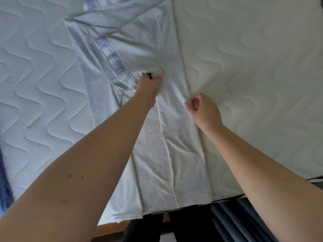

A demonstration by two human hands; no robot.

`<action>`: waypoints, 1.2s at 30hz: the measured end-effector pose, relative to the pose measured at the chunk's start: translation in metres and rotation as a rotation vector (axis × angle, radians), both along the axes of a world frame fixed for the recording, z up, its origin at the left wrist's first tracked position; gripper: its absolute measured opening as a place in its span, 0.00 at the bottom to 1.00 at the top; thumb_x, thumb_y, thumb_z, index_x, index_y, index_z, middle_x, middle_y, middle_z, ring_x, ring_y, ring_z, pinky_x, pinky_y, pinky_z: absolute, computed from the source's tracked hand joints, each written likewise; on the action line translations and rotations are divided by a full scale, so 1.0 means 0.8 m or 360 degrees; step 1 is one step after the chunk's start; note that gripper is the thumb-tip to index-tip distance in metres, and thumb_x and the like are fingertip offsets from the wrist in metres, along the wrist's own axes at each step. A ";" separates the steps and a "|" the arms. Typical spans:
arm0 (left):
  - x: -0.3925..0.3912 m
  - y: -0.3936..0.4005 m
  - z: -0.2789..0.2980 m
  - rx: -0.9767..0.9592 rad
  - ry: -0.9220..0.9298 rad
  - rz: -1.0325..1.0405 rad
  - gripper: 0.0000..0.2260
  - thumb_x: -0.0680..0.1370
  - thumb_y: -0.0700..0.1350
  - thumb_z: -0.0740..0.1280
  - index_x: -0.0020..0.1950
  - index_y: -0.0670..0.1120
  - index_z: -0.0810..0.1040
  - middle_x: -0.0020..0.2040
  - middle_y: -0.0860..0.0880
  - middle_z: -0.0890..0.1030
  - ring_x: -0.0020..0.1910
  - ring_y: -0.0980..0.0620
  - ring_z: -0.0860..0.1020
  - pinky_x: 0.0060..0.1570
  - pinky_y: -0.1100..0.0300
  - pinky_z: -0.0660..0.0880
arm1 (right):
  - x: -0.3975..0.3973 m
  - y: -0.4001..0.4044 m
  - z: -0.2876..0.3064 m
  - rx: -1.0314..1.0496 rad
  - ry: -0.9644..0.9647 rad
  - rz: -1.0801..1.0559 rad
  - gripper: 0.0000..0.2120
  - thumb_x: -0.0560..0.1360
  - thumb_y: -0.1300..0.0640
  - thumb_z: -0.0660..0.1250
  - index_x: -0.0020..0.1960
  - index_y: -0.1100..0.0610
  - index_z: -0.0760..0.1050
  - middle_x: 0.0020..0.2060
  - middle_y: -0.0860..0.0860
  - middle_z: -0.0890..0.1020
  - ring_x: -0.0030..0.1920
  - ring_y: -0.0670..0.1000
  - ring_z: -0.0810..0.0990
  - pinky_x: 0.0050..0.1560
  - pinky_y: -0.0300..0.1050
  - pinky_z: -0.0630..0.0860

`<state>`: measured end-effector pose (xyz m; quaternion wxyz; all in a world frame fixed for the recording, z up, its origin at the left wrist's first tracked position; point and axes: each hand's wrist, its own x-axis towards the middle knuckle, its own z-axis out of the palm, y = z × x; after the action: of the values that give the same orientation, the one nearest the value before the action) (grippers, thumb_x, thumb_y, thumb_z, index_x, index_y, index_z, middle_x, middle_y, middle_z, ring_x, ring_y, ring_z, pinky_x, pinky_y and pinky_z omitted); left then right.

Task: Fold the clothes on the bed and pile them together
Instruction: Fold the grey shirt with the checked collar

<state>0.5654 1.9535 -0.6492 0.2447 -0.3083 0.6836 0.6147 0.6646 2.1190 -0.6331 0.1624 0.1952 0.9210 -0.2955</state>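
Observation:
A light grey garment (pixel 171 145) with blue plaid trim (pixel 113 62) lies spread lengthwise on the white quilted mattress (pixel 253 67), its lower hem hanging over the near edge. My left hand (pixel 148 86) grips a bunch of the grey cloth at the garment's middle, next to the plaid trim. My right hand (pixel 202 109) pinches the garment's right edge, lower down and to the right of the left hand. A folded part of the garment lies across its top.
The mattress stretches wide to the left and right of the garment. A blue fabric (pixel 5 180) shows at the left edge. Below the mattress edge are a wooden bed frame (pixel 108 229), dark trousers (pixel 174 227) and a blue-grey pleated cloth (pixel 244 222).

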 end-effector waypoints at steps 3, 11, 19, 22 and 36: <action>-0.020 0.003 -0.009 -0.0095 -0.0027 -0.0054 0.13 0.79 0.46 0.67 0.62 0.44 0.75 0.59 0.42 0.79 0.58 0.42 0.79 0.60 0.52 0.77 | -0.025 -0.008 -0.005 0.0159 -0.0018 0.0158 0.12 0.78 0.49 0.64 0.53 0.58 0.75 0.48 0.55 0.79 0.50 0.57 0.77 0.45 0.47 0.68; -0.017 0.007 -0.011 -0.0122 -0.0032 0.0011 0.16 0.76 0.44 0.68 0.64 0.45 0.75 0.58 0.45 0.79 0.56 0.44 0.79 0.57 0.49 0.79 | -0.018 -0.006 -0.004 0.0185 0.0093 -0.0003 0.11 0.76 0.51 0.67 0.53 0.57 0.74 0.49 0.55 0.78 0.51 0.58 0.77 0.47 0.48 0.69; 0.105 -0.024 0.011 0.0046 -0.0143 -0.0288 0.10 0.74 0.41 0.72 0.55 0.44 0.80 0.48 0.46 0.85 0.47 0.47 0.84 0.46 0.54 0.81 | 0.001 -0.057 0.000 0.0257 0.0513 0.0364 0.18 0.77 0.62 0.61 0.66 0.57 0.73 0.61 0.54 0.77 0.62 0.57 0.73 0.63 0.49 0.65; 0.157 -0.022 0.011 0.0099 -0.0166 -0.0314 0.12 0.74 0.41 0.72 0.56 0.45 0.82 0.46 0.49 0.86 0.47 0.51 0.84 0.51 0.53 0.81 | -0.012 -0.078 -0.005 0.0039 0.0490 0.0404 0.22 0.75 0.69 0.58 0.68 0.57 0.73 0.63 0.54 0.77 0.63 0.57 0.73 0.66 0.48 0.65; 0.316 0.000 0.013 0.0201 -0.0313 -0.0194 0.12 0.73 0.42 0.74 0.56 0.48 0.81 0.46 0.53 0.86 0.44 0.57 0.84 0.38 0.66 0.79 | 0.085 -0.037 0.009 -0.1306 -0.0277 -0.0576 0.09 0.82 0.63 0.58 0.58 0.61 0.76 0.45 0.53 0.83 0.44 0.49 0.83 0.48 0.42 0.79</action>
<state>0.8179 1.9534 -0.6386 0.3664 -0.3089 0.6336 0.6073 0.7330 2.0895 -0.6258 0.2488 0.2966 0.6618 -0.6420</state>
